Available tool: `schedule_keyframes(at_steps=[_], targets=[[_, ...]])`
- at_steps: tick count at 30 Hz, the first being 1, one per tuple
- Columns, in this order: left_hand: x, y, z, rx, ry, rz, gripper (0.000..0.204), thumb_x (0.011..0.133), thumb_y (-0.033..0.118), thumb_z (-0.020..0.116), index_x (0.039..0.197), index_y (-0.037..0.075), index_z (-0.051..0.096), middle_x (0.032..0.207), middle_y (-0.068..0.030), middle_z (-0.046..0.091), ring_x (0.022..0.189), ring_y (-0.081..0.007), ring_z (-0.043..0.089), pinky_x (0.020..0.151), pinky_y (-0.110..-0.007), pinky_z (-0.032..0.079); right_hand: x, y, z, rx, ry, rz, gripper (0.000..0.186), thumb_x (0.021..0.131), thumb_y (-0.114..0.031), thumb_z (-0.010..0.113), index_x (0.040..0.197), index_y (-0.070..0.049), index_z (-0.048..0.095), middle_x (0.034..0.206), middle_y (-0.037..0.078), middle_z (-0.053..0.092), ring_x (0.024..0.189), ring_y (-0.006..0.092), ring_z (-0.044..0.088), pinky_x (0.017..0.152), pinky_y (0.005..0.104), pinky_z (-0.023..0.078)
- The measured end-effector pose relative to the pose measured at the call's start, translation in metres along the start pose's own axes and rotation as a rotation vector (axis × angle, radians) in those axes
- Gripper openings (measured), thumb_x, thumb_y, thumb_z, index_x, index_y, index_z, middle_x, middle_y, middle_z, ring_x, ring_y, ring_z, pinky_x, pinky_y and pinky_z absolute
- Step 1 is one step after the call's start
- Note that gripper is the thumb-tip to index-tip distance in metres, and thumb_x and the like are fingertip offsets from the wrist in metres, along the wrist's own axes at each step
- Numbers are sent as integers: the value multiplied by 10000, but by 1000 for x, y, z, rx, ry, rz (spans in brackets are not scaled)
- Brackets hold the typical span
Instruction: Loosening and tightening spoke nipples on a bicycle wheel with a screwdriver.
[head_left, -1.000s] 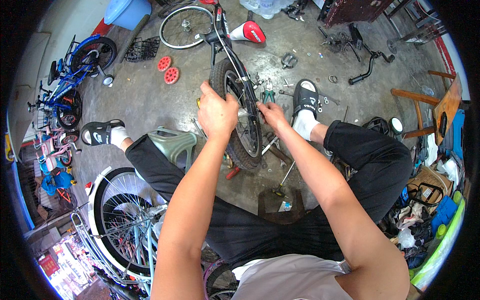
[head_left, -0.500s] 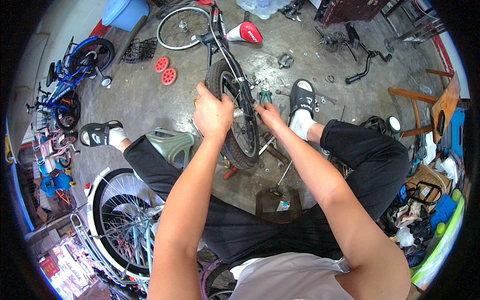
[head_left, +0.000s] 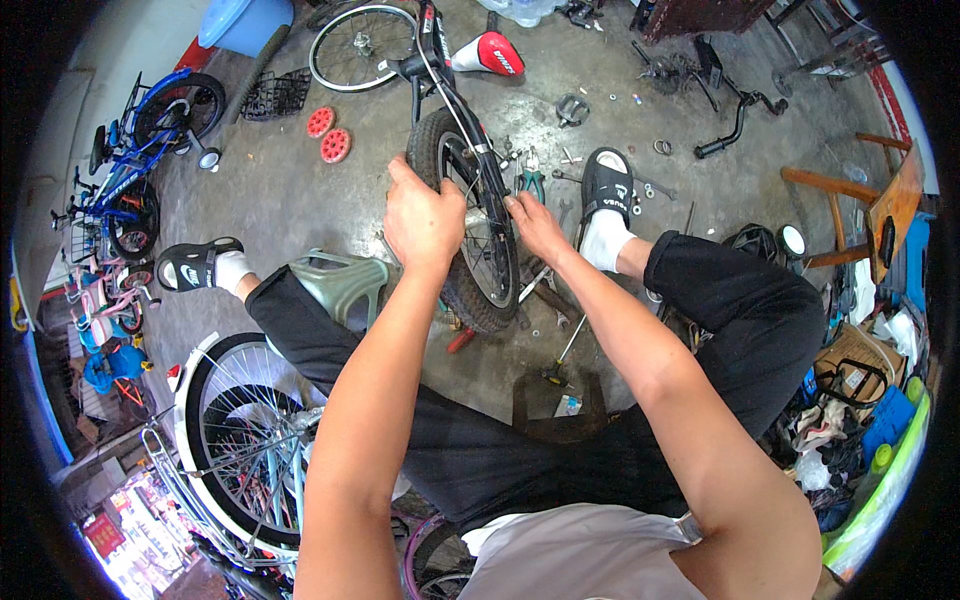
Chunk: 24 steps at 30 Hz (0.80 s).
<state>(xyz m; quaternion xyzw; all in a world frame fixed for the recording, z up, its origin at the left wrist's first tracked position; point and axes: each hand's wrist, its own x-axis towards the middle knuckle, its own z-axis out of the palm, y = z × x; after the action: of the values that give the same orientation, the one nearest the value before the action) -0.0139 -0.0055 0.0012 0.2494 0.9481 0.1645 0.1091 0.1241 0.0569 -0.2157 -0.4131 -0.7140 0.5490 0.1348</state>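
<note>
A small bicycle wheel (head_left: 485, 305) with a black knobby tyre stands between my knees, at the near end of a black bicycle frame (head_left: 470, 125). My left hand (head_left: 425, 222) is wrapped round the tyre's left side, its thumb pointing toward the spokes. On the other side my right hand (head_left: 537, 228) has its fingertips closed by the wheel's middle, where the frame meets it. What those fingertips pinch is too small to make out. A red and white saddle (head_left: 495, 54) is on the frame's far part, close to a bare spoked wheel (head_left: 363, 48).
Green-handled pliers (head_left: 531, 175), a screwdriver (head_left: 556, 376) and several wrenches lie around the wheel. A pedal (head_left: 572, 109) and a crank arm (head_left: 740, 125) are farther off. A pale green stool (head_left: 340, 280) stands left, two red discs (head_left: 336, 145) beyond it, a wooden stool (head_left: 850, 200) right.
The whole view has shifted slightly, with the floor things sitting a little higher. My right fingertips have moved a touch along the frame's side. My left hand keeps its hold on the tyre.
</note>
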Motion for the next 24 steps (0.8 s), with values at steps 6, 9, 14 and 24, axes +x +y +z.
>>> schedule_keyframes(at_steps=[6,9,14,24], targets=[[2,0,5,-8,24,23,646,868,265,658,1425,11,450,1179,-297,694,1081,-474,686,949,-547,526,15,1,-18,-152,-147,14,524,1073,-518,445,1095,-17,598,1082,282,684,1068,492,635,911,547,492],[0,1,-1,11,-7,-14,642,874,262,660,1422,3,447,1196,-293,685,1081,-466,687,942,-541,531,37,-18,-49,-379,-434,-38,535,1061,-520,441,1158,-36,647,1159,256,698,1116,450,653,954,536,504],[0,2,0,17,-3,-11,643,874,267,666,1418,3,446,1196,-292,686,1069,-469,690,934,-541,535,71,-68,-72,-871,-798,-288,414,895,-400,652,1118,-61,729,1103,205,739,1056,405,698,895,520,550],[3,-3,6,3,27,-5,645,864,304,684,1410,41,462,1152,-292,712,1076,-478,687,951,-548,528,69,-90,-54,-1144,-683,-446,244,785,-223,738,951,-54,797,983,169,779,958,365,754,836,471,602]])
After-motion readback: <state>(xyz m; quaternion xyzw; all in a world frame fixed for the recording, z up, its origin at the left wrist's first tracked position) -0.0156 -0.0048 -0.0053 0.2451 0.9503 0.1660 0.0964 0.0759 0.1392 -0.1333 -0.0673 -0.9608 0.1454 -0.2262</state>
